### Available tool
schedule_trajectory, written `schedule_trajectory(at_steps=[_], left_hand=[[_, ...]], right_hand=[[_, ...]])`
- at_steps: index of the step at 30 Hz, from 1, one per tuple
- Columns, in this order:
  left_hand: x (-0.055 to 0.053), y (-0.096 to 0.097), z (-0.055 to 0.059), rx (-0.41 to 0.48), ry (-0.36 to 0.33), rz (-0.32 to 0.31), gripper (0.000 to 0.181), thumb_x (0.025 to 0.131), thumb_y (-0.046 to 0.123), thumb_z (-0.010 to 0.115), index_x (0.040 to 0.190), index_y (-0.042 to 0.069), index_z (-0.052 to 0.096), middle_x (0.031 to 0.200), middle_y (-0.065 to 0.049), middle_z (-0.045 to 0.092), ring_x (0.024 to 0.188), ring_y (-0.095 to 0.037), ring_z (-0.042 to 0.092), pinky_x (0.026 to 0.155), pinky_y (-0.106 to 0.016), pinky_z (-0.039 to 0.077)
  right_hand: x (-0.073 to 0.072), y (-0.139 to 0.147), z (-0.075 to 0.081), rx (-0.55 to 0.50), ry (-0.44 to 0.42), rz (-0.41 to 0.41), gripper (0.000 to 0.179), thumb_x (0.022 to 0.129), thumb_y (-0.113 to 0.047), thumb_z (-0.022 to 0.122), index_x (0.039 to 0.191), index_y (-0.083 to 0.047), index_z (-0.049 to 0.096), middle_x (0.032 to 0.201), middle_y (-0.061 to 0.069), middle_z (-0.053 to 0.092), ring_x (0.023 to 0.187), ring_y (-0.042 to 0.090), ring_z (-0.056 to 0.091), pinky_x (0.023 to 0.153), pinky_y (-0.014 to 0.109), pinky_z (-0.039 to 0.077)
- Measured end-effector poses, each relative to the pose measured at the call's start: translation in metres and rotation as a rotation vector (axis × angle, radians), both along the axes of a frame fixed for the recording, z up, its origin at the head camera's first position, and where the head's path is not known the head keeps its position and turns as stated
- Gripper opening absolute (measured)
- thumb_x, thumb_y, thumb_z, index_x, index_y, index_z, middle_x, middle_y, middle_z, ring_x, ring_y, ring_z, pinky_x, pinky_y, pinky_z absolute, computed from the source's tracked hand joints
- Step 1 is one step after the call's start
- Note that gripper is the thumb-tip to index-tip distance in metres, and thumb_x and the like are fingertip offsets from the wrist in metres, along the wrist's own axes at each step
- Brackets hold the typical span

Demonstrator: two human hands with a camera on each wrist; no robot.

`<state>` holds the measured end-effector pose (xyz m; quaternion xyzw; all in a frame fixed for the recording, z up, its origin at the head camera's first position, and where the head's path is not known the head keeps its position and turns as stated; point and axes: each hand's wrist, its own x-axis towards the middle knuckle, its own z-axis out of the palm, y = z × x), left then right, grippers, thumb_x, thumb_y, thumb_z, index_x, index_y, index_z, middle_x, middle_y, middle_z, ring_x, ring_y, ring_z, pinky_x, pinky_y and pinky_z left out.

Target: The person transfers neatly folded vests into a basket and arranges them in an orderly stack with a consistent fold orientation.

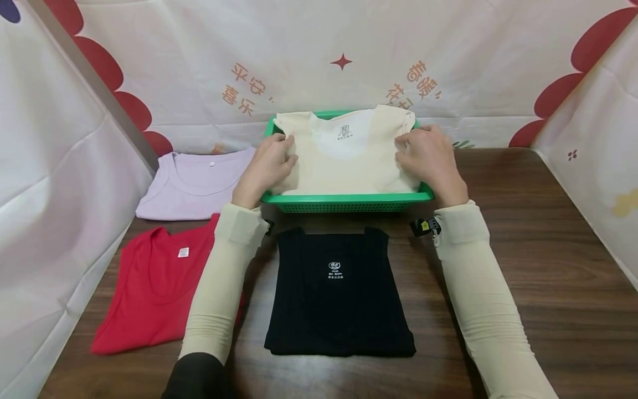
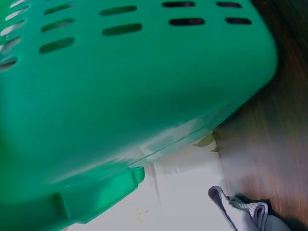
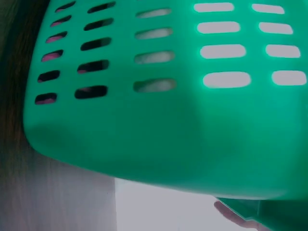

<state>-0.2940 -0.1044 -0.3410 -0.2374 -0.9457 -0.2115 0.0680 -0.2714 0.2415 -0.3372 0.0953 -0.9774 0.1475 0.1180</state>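
A folded cream tank top (image 1: 349,160) with a printed neck label lies in the green plastic basket (image 1: 344,198) at the back of the table. My left hand (image 1: 269,166) pinches its left side, just inside the basket's rim. On the opposite side my right hand (image 1: 430,160) grips the right edge with curled fingers. Both wrist views are filled by the basket's slotted outer wall, which hides most of the hands there. A folded black tank top (image 1: 340,310) lies flat in front of the basket, between my forearms.
To the left lie a folded lavender tank top (image 1: 199,194) and, nearer, a folded red tank top (image 1: 149,293), partly covered by my left forearm. A printed white cloth (image 1: 309,66) hangs behind and along the sides of the dark wooden table (image 1: 538,266).
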Motion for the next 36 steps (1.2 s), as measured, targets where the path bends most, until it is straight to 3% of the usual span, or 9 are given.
schedule_trajectory(at_steps=[5,8,12,15,19,22,26,33,36], left_hand=[[-0.0006,-0.0009,-0.0023,-0.051,0.106,0.002,0.024,0.103,0.015,0.06,0.113,-0.004,0.071,0.102,-0.022,0.07,0.124,-0.039,0.057,0.127,-0.048,0.022],[0.0005,-0.0024,-0.0028,-0.051,0.039,0.05,0.022,0.103,0.019,0.061,0.105,0.0,0.073,0.112,-0.02,0.071,0.141,-0.04,0.046,0.128,-0.061,0.013],[0.0017,-0.0041,-0.004,-0.047,-0.079,0.099,0.024,0.103,0.025,0.062,0.092,0.005,0.071,0.138,-0.018,0.064,0.16,-0.042,0.016,0.122,-0.074,0.0],[0.002,-0.0052,-0.0058,-0.064,-0.108,0.105,0.031,0.102,0.026,0.064,0.078,0.007,0.062,0.128,-0.017,0.068,0.161,-0.042,0.012,0.12,-0.076,-0.003],[0.0025,-0.0066,-0.0078,-0.076,-0.126,0.107,0.036,0.102,0.027,0.065,0.072,0.008,0.056,0.103,-0.013,0.067,0.161,-0.04,0.009,0.117,-0.079,-0.005],[0.0026,-0.0071,-0.0086,-0.077,-0.144,0.106,0.035,0.1,0.026,0.067,0.072,0.009,0.057,0.098,-0.011,0.066,0.162,-0.037,0.005,0.116,-0.081,-0.006],[0.0025,-0.0066,-0.0083,-0.093,-0.174,0.101,0.029,0.096,0.025,0.072,0.075,0.009,0.06,0.106,-0.012,0.067,0.163,-0.035,0.0,0.115,-0.081,-0.006],[0.0037,-0.0053,-0.0062,-0.136,-0.201,0.104,0.024,0.095,0.026,0.07,0.083,0.008,0.061,0.122,-0.014,0.064,0.163,-0.033,-0.005,0.117,-0.08,-0.002],[0.0037,-0.0052,-0.0061,-0.151,-0.209,0.106,0.024,0.097,0.03,0.068,0.088,0.008,0.062,0.134,-0.016,0.061,0.163,-0.032,-0.007,0.118,-0.079,0.0]], right_hand=[[-0.0024,0.0033,-0.0008,-0.009,-0.065,0.022,0.037,0.098,-0.02,0.057,0.129,-0.004,0.072,0.127,0.024,0.071,0.143,0.049,0.039,0.107,0.072,0.03],[-0.0021,0.0048,-0.0007,-0.007,-0.108,0.033,0.036,0.1,-0.021,0.055,0.127,-0.004,0.073,0.126,0.023,0.072,0.15,0.047,0.032,0.112,0.074,0.023],[-0.0024,0.0056,-0.0023,0.001,-0.138,0.043,0.037,0.102,-0.021,0.05,0.123,-0.004,0.075,0.125,0.022,0.072,0.154,0.045,0.025,0.115,0.075,0.018],[-0.0043,0.0054,-0.0042,0.008,-0.145,0.049,0.036,0.101,-0.019,0.05,0.118,-0.005,0.077,0.124,0.021,0.073,0.156,0.044,0.022,0.115,0.077,0.014],[-0.0065,0.0052,-0.0059,0.019,-0.163,0.063,0.033,0.1,-0.017,0.048,0.095,-0.007,0.08,0.107,0.018,0.077,0.158,0.043,0.018,0.115,0.079,0.011],[-0.0069,0.0049,-0.0058,0.044,-0.179,0.067,0.033,0.1,-0.018,0.049,0.081,-0.009,0.075,0.097,0.017,0.076,0.159,0.042,0.015,0.114,0.079,0.012],[-0.006,0.0047,-0.0047,0.083,-0.183,0.064,0.026,0.099,-0.019,0.057,0.084,-0.01,0.075,0.108,0.018,0.074,0.159,0.043,0.015,0.113,0.078,0.015],[-0.0027,0.0054,-0.0081,0.062,-0.01,0.051,0.025,0.093,-0.01,0.06,0.101,-0.001,0.082,0.127,0.02,0.071,0.141,0.045,0.045,0.105,0.067,0.043],[-0.0018,0.006,-0.0099,0.038,0.026,0.051,0.026,0.093,-0.009,0.059,0.102,0.0,0.082,0.134,0.021,0.068,0.134,0.046,0.05,0.1,0.064,0.048]])
